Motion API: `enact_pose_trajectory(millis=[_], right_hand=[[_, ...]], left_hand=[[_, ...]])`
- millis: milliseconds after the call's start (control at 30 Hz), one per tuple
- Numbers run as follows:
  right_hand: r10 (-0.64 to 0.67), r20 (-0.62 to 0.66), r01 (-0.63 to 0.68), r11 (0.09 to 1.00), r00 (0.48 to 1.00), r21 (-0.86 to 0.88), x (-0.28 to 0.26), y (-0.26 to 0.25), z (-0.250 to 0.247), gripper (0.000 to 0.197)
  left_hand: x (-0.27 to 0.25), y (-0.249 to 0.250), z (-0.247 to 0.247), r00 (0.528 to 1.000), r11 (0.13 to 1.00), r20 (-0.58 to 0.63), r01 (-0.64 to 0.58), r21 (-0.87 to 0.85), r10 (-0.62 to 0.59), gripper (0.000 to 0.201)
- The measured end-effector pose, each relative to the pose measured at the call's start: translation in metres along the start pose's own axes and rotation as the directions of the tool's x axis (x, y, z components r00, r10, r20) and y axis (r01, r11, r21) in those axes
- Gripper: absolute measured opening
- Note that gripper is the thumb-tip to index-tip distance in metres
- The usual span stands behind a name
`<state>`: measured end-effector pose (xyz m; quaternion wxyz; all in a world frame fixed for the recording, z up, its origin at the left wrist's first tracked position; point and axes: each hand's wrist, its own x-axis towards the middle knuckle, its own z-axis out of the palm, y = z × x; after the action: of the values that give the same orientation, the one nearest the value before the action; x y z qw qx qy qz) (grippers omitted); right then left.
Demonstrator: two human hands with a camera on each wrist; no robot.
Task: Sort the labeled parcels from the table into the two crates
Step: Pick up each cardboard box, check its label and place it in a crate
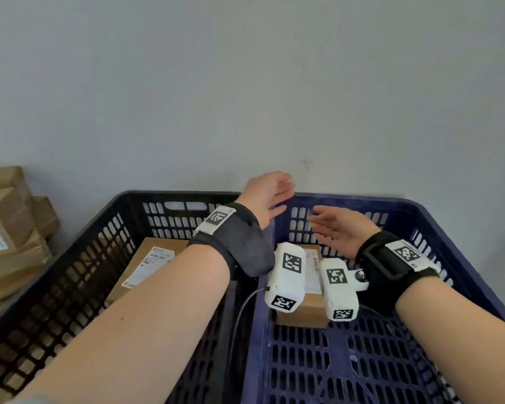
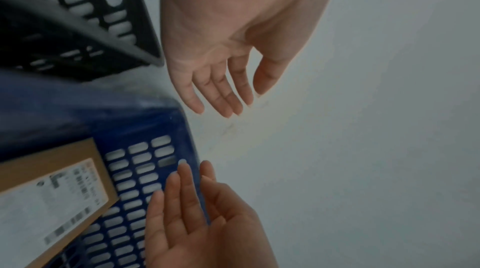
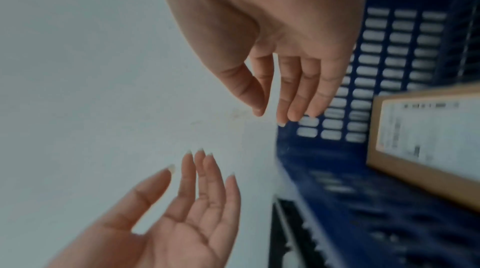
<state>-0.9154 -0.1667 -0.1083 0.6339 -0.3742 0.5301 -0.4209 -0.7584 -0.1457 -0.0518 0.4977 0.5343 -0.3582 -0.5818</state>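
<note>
2 crates side by side: black crate (image 1: 70, 258) at 9 o'clock holds 1 labeled parcel (image 1: 149, 266); blue crate (image 1: 420, 330) at 3 o'clock holds 1 parcel (image 1: 306, 313). More cardboard boxes (image 1: 9, 228) stacked at 9 o'clock, outside the crates. Left hand (image 1: 267, 196) and right hand (image 1: 337, 228): fingers spread straight, palms facing, holding nothing, above blue crate's far rim.

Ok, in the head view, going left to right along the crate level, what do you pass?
Stacked cardboard boxes → black crate → labelled parcel in the black crate → parcel in the blue crate → blue crate's right wall.
</note>
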Motion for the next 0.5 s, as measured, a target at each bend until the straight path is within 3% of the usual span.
enact_pose_trajectory(millis=[100,300,500], right_hand=[[0.002,0.082,-0.007,0.998,0.997,0.061,-0.021,-0.011,0.046,0.024],[-0.088,0.225,0.082,0.996,0.97,0.036,-0.067,-0.018,0.159,0.019],[-0.09,0.354,0.105,0.994,0.931,-0.023,-0.102,-0.001,0.265,0.018]], left_hand=[[-0.026,0.022,-0.041,0.998,0.997,-0.012,-0.056,-0.054,0.055,0.012],[-0.082,0.052,-0.13,0.981,0.979,-0.089,-0.183,-0.087,0.175,0.005],[-0.129,0.073,-0.232,0.949,0.952,-0.202,-0.274,-0.14,0.243,0.011]])
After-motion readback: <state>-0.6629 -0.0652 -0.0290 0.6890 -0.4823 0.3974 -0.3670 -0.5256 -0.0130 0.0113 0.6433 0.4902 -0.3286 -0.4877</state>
